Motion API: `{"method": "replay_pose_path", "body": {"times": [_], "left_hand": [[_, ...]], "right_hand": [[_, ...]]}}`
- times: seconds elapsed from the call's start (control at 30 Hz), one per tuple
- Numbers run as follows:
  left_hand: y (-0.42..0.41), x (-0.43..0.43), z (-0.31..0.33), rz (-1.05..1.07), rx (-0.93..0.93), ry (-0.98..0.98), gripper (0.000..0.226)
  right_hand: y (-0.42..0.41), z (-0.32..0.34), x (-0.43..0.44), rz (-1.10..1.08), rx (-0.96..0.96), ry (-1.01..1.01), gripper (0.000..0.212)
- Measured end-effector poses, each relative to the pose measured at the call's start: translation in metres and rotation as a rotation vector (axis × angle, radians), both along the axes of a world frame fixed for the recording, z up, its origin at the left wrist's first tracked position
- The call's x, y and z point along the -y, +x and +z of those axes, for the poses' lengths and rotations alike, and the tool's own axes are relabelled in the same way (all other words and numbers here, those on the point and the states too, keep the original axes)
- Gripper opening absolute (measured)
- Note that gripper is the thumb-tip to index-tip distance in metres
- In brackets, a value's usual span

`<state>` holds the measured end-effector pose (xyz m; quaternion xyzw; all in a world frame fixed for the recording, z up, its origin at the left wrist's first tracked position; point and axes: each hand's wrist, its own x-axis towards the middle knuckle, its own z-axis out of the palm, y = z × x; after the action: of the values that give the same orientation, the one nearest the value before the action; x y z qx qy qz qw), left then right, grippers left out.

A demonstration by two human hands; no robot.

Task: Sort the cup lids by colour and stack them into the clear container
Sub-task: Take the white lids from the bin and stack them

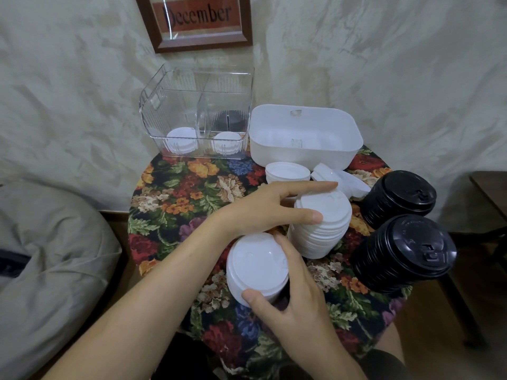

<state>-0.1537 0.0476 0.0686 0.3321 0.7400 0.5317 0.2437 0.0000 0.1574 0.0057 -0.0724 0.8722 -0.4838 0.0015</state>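
Note:
My left hand (270, 208) grips the top of a tall stack of white lids (319, 231) at the table's middle, thumb on its near side, fingers across its top. My right hand (285, 294) holds a shorter stack of white lids (256, 266) at the front, thumb at its lower rim. Two stacks of black lids (397, 198) (403, 255) stand to the right. The clear container (197, 113) at the back has a divider; white lids (181, 144) (226, 142) lie at its front, black lids (229, 119) behind on the right.
A white plastic bin (304, 138) stands right of the clear container. In front of it sit a low white lid stack (286, 172) and loose white lids (340, 182). The small round table has a floral cloth (181, 193). A grey cushion (49, 256) lies left, a wall behind.

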Motion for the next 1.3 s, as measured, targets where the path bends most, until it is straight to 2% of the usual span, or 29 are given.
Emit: {"method": "replay_pose_path", "body": {"times": [0.17,0.57,0.73,0.87,0.97,1.17,1.3], "left_hand": [[0.000,0.001,0.001,0.010,0.029,0.005,0.067],[-0.001,0.009,-0.001,-0.010,0.083,0.064,0.067],[0.008,0.030,-0.002,0.186,0.078,0.126,0.052],[0.032,0.061,-0.019,0.380,0.095,0.042,0.043],[0.060,0.081,-0.027,0.488,0.180,0.031,0.040],[0.084,0.086,-0.026,0.500,0.304,0.084,0.042],[0.064,0.081,-0.023,0.453,0.269,0.083,0.034]], "right_hand": [[-0.001,0.000,0.001,-0.002,-0.003,0.009,0.081],[-0.001,0.002,0.000,0.003,0.028,-0.020,0.081],[0.000,0.004,-0.001,0.010,0.049,-0.040,0.082],[0.000,0.005,-0.003,0.018,0.057,-0.059,0.087],[0.000,0.005,-0.003,0.014,0.045,-0.061,0.089],[0.004,0.006,-0.003,-0.003,0.056,-0.101,0.094],[0.010,0.003,-0.007,-0.055,0.039,-0.070,0.096]]}}
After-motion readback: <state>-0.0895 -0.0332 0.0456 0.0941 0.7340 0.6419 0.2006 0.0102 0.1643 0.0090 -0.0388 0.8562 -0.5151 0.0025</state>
